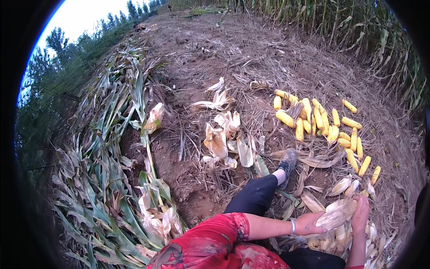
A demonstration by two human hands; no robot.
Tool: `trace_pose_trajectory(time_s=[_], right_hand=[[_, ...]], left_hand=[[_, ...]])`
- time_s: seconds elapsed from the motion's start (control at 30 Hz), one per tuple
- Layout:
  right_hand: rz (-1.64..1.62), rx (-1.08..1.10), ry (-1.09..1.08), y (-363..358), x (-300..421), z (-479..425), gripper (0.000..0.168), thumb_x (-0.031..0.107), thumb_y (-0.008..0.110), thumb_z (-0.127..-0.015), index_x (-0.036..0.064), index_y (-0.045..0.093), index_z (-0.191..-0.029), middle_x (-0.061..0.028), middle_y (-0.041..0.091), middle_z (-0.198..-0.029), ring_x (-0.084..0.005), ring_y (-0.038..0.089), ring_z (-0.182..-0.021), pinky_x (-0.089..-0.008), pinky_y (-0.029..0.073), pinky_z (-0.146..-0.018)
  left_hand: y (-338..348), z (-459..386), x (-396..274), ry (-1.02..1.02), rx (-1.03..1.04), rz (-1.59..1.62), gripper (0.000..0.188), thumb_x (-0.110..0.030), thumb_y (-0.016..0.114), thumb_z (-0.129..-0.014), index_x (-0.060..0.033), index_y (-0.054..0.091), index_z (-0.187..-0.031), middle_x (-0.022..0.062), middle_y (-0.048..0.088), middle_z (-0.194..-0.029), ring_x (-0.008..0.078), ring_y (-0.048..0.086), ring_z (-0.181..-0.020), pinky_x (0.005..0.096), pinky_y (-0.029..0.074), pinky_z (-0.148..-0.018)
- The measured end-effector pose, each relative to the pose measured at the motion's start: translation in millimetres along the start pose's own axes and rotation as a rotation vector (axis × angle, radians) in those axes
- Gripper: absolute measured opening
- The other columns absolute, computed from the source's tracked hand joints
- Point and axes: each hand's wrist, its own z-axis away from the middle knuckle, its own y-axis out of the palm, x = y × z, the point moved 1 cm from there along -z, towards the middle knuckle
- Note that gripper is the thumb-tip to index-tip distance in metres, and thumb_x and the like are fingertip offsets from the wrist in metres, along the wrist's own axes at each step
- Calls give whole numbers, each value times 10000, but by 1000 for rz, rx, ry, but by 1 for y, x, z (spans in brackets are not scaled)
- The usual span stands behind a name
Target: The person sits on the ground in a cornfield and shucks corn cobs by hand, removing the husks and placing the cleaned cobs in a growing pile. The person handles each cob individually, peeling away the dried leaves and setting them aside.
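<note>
An ear of corn in its pale dry husk [337, 214] lies between my hands at the lower right. My left hand [310, 223], with a bracelet at the wrist, grips its left end. At its upper right end, my right hand [361, 212] is closed on the husk. Below them is a heap of husk-covered ears [371, 240], partly hidden by my hands and leg. Beyond my hands, a few partly husked ears [341, 186] lie near the bare yellow corn cobs [317, 117], which are spread over the ground.
Cut corn stalks [111, 188] lie in a long row at the left. Loose husks [216, 143] are scattered on the soil ahead. My shoe [288, 164] rests beside the yellow cobs. Standing corn [366, 37] lines the upper right, with trees at the upper left.
</note>
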Motion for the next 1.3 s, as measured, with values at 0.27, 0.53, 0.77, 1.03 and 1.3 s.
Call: trace_pose_trajectory(time_s=[0.27,0.53,0.77,1.03,1.3], right_hand=[[105,-124,-216,22,47,-23,302,185,422,-981,-41,616,-933,-191,630,-1074,-388,552,-1103,-441,382,-998],[421,-98,-137,1,44,-20,192,138,549,-905,-29,540,-997,-212,549,-954,-405,547,-890,-442,436,-801],[490,-204,-107,1,30,-23,210,170,551,-916,-25,501,-854,-245,523,-828,-436,518,-771,-485,403,-678],[437,-158,-84,7,0,-18,339,179,568,-913,-27,444,-674,-244,478,-618,-444,487,-596,-496,362,-565],[327,-51,-199,18,45,-6,274,84,628,-846,-28,435,-686,-220,464,-605,-391,428,-550,-461,368,-558]], left_hand=[[-7,-15,3,-39,-109,-58,664,-442,668,-805,0,461,-1255,249,631,-1035,377,621,-979,405,477,-861],[-9,-10,11,-2,-157,-110,681,-463,680,-786,2,461,-1233,264,629,-978,404,620,-930,431,485,-818],[-12,-8,11,10,-130,-108,650,-455,683,-787,-5,475,-1208,260,629,-965,410,619,-915,440,483,-806],[-16,-1,11,51,-82,-88,621,-457,682,-782,-4,493,-1164,267,629,-945,418,616,-899,446,479,-802],[-19,-3,18,9,-118,-140,618,-450,680,-783,-18,489,-1183,250,635,-946,414,615,-908,450,480,-797]])
